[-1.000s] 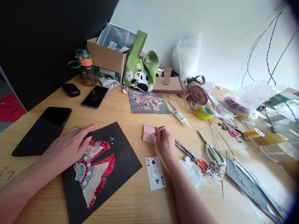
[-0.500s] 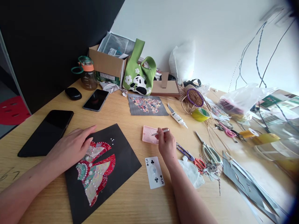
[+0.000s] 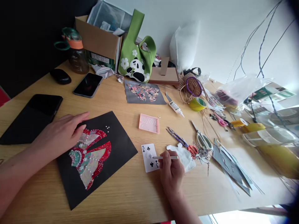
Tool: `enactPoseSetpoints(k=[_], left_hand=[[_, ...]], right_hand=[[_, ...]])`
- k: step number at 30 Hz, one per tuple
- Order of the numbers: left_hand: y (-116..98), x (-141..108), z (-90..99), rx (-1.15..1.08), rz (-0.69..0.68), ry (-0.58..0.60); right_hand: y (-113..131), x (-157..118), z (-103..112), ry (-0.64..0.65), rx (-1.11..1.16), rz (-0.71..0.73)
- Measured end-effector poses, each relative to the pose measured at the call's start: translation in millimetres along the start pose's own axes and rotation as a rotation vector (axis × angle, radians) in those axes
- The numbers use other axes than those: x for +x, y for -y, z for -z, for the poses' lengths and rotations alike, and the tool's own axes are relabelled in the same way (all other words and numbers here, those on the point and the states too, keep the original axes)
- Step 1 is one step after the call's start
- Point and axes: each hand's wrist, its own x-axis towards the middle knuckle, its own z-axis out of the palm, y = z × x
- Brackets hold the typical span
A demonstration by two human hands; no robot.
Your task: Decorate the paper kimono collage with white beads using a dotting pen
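My right hand pinches a thin white pen-like stick, its tip over a white blob on the three of clubs card. My left hand lies with fingers spread on the left edge of a black sheet. On that sheet is a red, green and cream fabric butterfly shape dotted with white beads. A few loose beads sit above it. Beyond the card stands a pink tray with many tiny white beads in it.
A glue tube, a grey sheet with a patterned butterfly and a green bag stand further back. Scissors, snips and grey scraps lie to the right. Phone and tablet lie left.
My right hand has moved from the pink tray towards me to the card, the stick still in it. The whole view has shifted; my left hand stays on the black sheet.
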Motion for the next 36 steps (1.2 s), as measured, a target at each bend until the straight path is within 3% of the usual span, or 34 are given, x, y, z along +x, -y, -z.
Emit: enactPoseSetpoints(k=[15,36], left_hand=[[-4.0,0.4,3.2,-0.016,-0.002,-0.011],[-0.8,0.1,1.6,0.027,-0.044,-0.052]], right_hand=[[-0.4,3.1,-3.3,0.048,-0.104,0.183],[1.5,4.8,-4.3,0.058,-0.149,0.26]])
